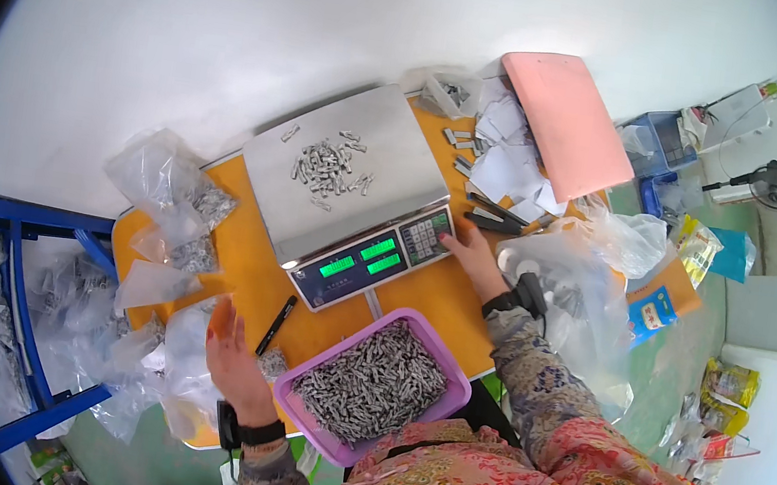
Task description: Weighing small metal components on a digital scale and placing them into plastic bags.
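Note:
A counting scale (pixel 348 178) with a steel pan stands on an orange table (pixel 247 273); a small heap of silver metal parts (pixel 328 168) lies on the pan. My right hand (pixel 470 253) rests at the scale's keypad (pixel 426 235), one finger touching the keys, holding nothing. My left hand (pixel 231 359) hovers flat and open over clear plastic bags (pixel 186 363) at the table's near left corner. Between my arms sits a purple tray (pixel 374 388) heaped with the same small metal parts.
A black pen (pixel 277 324) lies beside the scale. Filled clear bags (pixel 181 215) sit at the table's left. White paper slips (pixel 507 160), a pink board (pixel 566 124) and more plastic bags (pixel 592 260) crowd the right. A blue metal rack (pixel 26 313) stands at the left.

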Motion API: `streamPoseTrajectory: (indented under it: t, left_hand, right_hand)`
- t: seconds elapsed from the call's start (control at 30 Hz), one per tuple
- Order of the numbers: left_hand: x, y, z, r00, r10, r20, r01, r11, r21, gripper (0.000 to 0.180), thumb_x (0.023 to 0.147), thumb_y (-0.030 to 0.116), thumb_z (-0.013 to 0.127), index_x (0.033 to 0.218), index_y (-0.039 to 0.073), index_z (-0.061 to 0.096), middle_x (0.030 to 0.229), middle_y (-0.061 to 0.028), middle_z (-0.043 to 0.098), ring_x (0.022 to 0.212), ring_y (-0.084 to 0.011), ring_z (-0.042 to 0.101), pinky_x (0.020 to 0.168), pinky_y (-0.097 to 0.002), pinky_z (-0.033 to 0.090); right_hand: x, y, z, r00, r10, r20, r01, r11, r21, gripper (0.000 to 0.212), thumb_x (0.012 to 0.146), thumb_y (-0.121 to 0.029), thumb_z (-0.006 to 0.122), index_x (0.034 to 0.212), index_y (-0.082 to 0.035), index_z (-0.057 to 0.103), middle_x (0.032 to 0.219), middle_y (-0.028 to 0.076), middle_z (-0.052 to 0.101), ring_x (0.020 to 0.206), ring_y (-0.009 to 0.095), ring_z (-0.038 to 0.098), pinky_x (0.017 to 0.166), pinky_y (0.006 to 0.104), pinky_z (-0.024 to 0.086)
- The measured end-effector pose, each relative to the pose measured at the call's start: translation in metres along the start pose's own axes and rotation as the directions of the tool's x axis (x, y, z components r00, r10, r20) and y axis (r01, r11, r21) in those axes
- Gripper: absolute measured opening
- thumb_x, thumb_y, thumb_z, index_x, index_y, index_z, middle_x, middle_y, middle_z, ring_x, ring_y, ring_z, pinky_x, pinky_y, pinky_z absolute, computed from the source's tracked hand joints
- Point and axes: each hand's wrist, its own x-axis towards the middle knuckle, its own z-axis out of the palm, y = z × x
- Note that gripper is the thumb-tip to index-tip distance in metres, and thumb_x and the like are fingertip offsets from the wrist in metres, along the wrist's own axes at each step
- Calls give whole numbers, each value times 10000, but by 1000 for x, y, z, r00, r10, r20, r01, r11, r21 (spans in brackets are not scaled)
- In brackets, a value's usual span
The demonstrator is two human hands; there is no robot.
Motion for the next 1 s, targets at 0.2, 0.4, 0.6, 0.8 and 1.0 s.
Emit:
streamPoseTrajectory:
  t: [0.2, 0.4, 0.6, 0.8, 1.0]
  left_hand:
    - [-56, 19, -51, 995, -78, -70, 82, 995, 58, 439, 946, 295, 374, 1232, -23, 473, 1295, -148, 482, 1204, -235, 425, 1032, -378, 299]
    - [-79, 23, -60, 993, -103, -62, 109, 989, 97, 401, 957, 266, 346, 1227, 5, 487, 1265, -113, 505, 1168, -233, 450, 1017, -375, 339]
    - [-82, 27, -66, 994, -94, -58, 101, 986, 131, 418, 957, 280, 339, 1239, 6, 482, 1270, -109, 502, 1172, -228, 446, 1024, -373, 329]
    - [-77, 29, -54, 993, -97, -67, 104, 989, 109, 443, 953, 309, 363, 1222, -22, 482, 1258, -132, 504, 1154, -228, 452, 1018, -376, 331]
    - [-77, 34, -58, 994, -90, -69, 97, 989, 115, 437, 956, 307, 361, 1216, -20, 490, 1251, -130, 509, 1150, -230, 457, 1006, -368, 348]
  right_hand:
    - [1, 18, 5, 999, -7, -51, 7, 1000, 0, 519, 790, -60, 674, 1247, 52, 457, 1122, 114, 587, 1009, 165, 559, 868, 268, 434]
    - [6, 37, 11, 972, -96, -216, 51, 977, -206, 559, 737, -151, 740, 1199, 49, 498, 1094, 168, 598, 992, 230, 591, 839, 308, 464]
    - [0, 29, 25, 928, -248, -279, 75, 856, -512, 542, 724, -190, 739, 1158, 44, 514, 1058, 215, 564, 985, 340, 557, 840, 374, 446]
    - [1, 40, 26, 878, -388, -279, 157, 786, -598, 568, 711, -194, 745, 1164, 38, 492, 1070, 222, 520, 1031, 357, 499, 861, 384, 416]
    - [-6, 34, 22, 933, -325, -154, 238, 880, -412, 663, 644, -197, 794, 1181, 26, 475, 1022, 217, 520, 988, 354, 498, 843, 383, 418]
